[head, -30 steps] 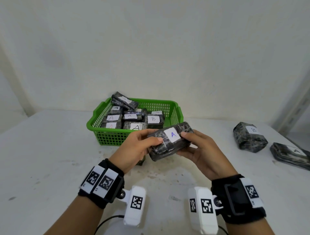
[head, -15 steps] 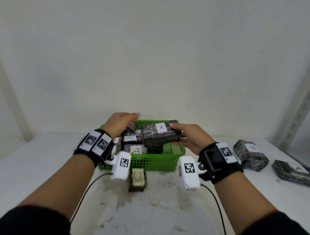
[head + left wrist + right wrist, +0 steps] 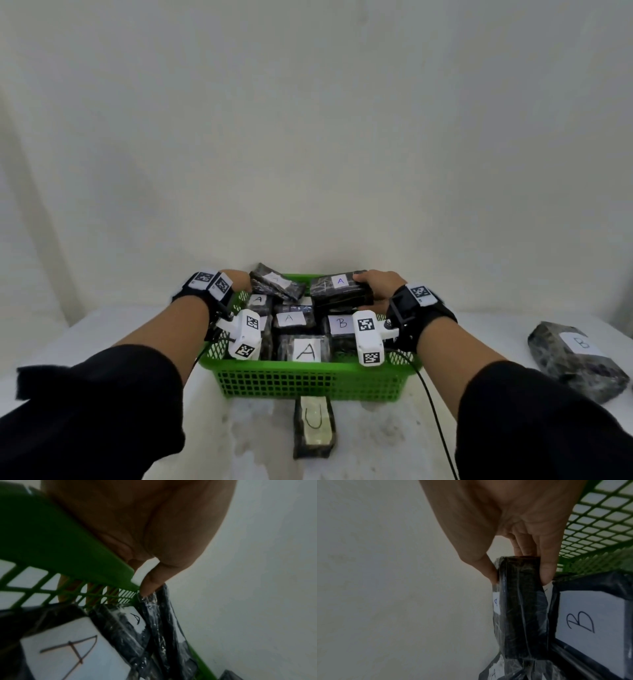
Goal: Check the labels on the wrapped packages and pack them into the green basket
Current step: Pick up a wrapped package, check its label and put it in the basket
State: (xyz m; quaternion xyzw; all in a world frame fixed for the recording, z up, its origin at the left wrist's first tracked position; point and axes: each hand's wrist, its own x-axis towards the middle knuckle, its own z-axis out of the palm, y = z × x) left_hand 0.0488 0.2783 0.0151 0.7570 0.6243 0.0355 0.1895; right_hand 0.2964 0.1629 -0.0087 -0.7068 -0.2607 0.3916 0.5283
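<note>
Holding an A package (image 3: 340, 291) over the far right of the basket (image 3: 308, 380), the right hand (image 3: 378, 284) pinches its end between thumb and fingers (image 3: 546, 566). The left hand (image 3: 239, 279) curls round the far left rim (thumb touching a tilted package (image 3: 276, 285)). Another package (image 3: 579, 359) lies on the table (image 3: 102, 329).
</note>
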